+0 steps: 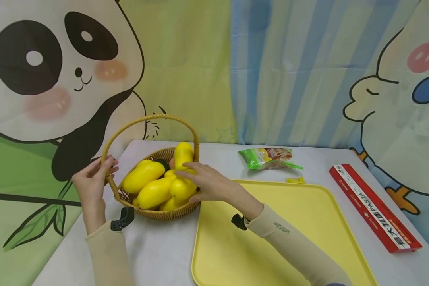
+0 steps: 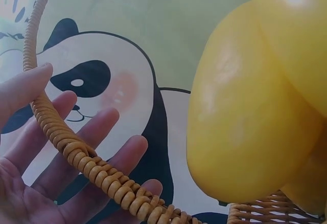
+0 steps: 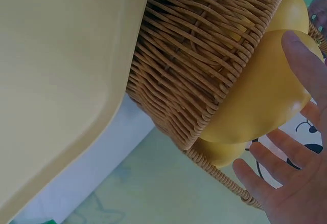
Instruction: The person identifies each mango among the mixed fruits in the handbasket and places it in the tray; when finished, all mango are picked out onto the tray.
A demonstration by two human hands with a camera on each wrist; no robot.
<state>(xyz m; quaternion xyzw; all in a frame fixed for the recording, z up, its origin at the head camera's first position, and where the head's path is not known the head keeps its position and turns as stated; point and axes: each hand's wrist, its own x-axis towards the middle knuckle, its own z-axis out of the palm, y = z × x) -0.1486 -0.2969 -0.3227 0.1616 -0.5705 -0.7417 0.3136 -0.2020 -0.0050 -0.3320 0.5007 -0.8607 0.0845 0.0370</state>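
A brown wicker basket [image 1: 164,215] with a tall arched handle [image 2: 117,183] stands at the back left of the table. It is heaped with several glossy yellow, mango-shaped fruits [image 1: 155,192]; a dark round thing [image 1: 162,163] shows among them. My left hand [image 1: 94,178] holds the left side of the handle between thumb and fingers. Over the basket's right side, my right hand [image 1: 211,182] reaches with spread fingers close to the yellow fruits. In the right wrist view its thumb [image 3: 301,63] overlaps one yellow fruit [image 3: 265,91], and the other fingers extend past it.
A large yellow tray [image 1: 271,230] lies right of the basket, under my right forearm. Behind it are a green-edged food packet [image 1: 271,157] and a small yellow sachet [image 1: 295,180]. A long red pasta box [image 1: 375,208] lies at the right. Cartoon-printed curtains [image 1: 186,71] hang behind.
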